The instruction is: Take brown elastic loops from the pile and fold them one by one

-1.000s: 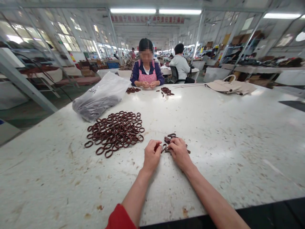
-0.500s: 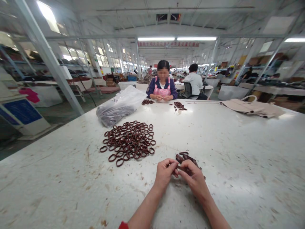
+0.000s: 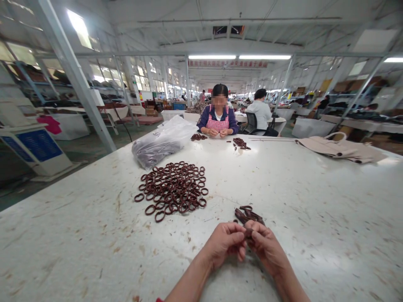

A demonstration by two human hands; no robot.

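Note:
Between my fingertips is a small dark brown loop (image 3: 248,233), mostly covered by the fingers. My left hand (image 3: 227,241) pinches its left side, and my right hand (image 3: 264,243) pinches its right side, thumbs close together. Just beyond the hands lies a small pile of flattened dark brown loops (image 3: 248,215), partly hidden by my right fingers. To the left, a large heap of round dark brown rings (image 3: 174,186) is spread on the white table (image 3: 94,235).
A clear plastic bag with grey contents (image 3: 157,147) lies behind the ring heap. Across the table a person in a checked apron (image 3: 218,121) handles something small between two little brown piles. Beige bag pieces (image 3: 336,147) lie at the far right.
Both hands have moved slightly right and down in the view, with fingertips closer together around the brown loop. The flattened pile is less covered. The whole view has shifted a little.

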